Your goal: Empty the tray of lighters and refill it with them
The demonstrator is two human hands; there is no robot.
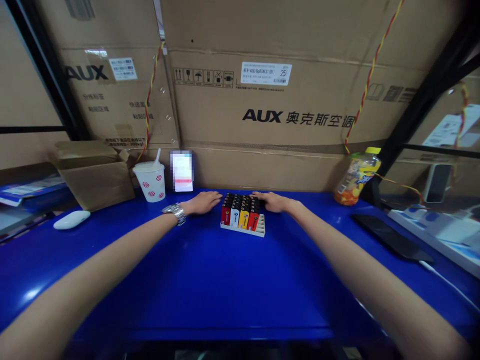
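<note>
Several disposable lighters (235, 216) with black tops stand upright in rows in a white plastic tray (243, 231). The front row shows red, white and yellow bodies; slots along the tray's right side hold no lighter. My left hand (204, 202), a metal watch (176, 213) on its wrist, lies flat on the blue table just left of the tray, fingers stretched out and holding nothing. On the other side, my right hand (273, 201) rests at the tray's right, its fingers reaching left towards the back of the lighters. I see nothing in it, though some fingertips are hidden.
A lit phone (182, 171) leans at the back beside a paper cup (150, 181) with a straw. A cardboard box (93, 175) and white earphone case (72, 219) are left; a drink bottle (357, 177) and dark phone (390, 237) right. Large cartons (300, 155) wall the back.
</note>
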